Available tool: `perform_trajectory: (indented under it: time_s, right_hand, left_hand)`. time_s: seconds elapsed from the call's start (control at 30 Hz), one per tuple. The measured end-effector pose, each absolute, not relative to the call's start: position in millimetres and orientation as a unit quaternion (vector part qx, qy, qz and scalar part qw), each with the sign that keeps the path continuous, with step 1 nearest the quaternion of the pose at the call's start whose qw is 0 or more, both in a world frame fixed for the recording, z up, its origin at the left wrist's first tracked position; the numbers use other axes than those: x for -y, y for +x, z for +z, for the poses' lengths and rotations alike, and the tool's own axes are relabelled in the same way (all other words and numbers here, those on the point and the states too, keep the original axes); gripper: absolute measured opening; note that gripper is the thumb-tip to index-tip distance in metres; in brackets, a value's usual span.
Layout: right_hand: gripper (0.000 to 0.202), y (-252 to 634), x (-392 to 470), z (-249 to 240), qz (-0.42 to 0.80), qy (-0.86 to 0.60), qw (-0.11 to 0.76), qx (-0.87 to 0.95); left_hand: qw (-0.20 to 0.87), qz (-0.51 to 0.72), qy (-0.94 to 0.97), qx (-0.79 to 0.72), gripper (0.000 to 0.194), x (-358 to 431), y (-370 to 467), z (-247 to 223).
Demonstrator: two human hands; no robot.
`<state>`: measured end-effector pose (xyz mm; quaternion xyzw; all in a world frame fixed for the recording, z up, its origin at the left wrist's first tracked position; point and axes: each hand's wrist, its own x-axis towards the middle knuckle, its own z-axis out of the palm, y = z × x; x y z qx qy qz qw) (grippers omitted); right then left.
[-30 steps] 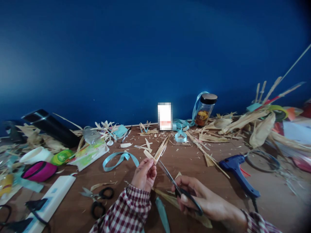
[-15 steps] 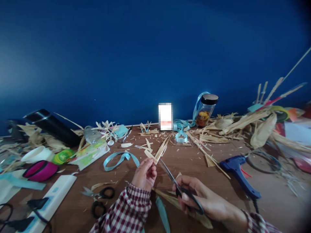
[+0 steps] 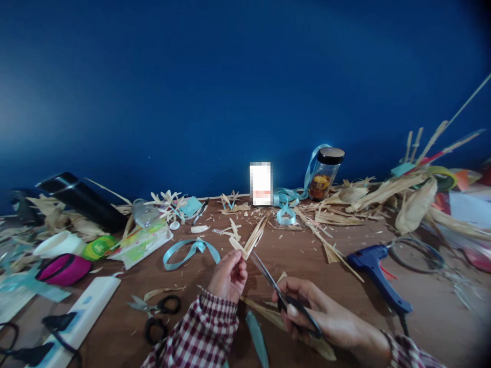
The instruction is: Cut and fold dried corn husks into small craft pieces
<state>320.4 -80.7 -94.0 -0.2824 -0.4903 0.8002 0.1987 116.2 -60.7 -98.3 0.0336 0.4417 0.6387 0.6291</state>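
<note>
Between the thumb and fingers of my left hand [image 3: 229, 276] is a small pale strip of dried corn husk [image 3: 238, 246]. My right hand [image 3: 307, 306] is closed around the black handles of a pair of scissors [image 3: 268, 274], whose blades point up and left to just beside the husk strip. Behind the strip lies a bundle of narrow husk pieces [image 3: 256, 234] on the table. A larger husk leaf [image 3: 276, 317] and a light blue ribbon piece [image 3: 256, 335] lie beneath and between my hands. The fingers of both hands are bent inward.
A second pair of scissors [image 3: 153, 309] lies left, near a white power strip [image 3: 82, 317]. To the right rests a blue glue gun [image 3: 378, 268]. A ribbon loop [image 3: 192, 253], a black-lidded jar [image 3: 326, 174], a black bottle [image 3: 82, 199] and scattered husk scraps line the back.
Very little differs. Both hands, the husk strip and the scissors stay in nearly the same place.
</note>
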Motion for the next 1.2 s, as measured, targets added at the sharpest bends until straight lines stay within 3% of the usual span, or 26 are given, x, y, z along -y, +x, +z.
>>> perform_trajectory:
  time_s: [0.87, 1.2]
  right_hand:
    - [0.051, 320.4, 80.3, -92.3, 0.795, -0.285, 0.179, 0.504]
    - [0.053, 319.8, 80.2, -89.0, 0.802, -0.294, 0.167, 0.493]
  left_hand:
    - [0.681, 0.599, -0.015, -0.422, 0.028, 60.3, 116.5, -92.0]
    - [0.692, 0.595, -0.002, -0.41, 0.022, 61.2, 116.2, -95.9]
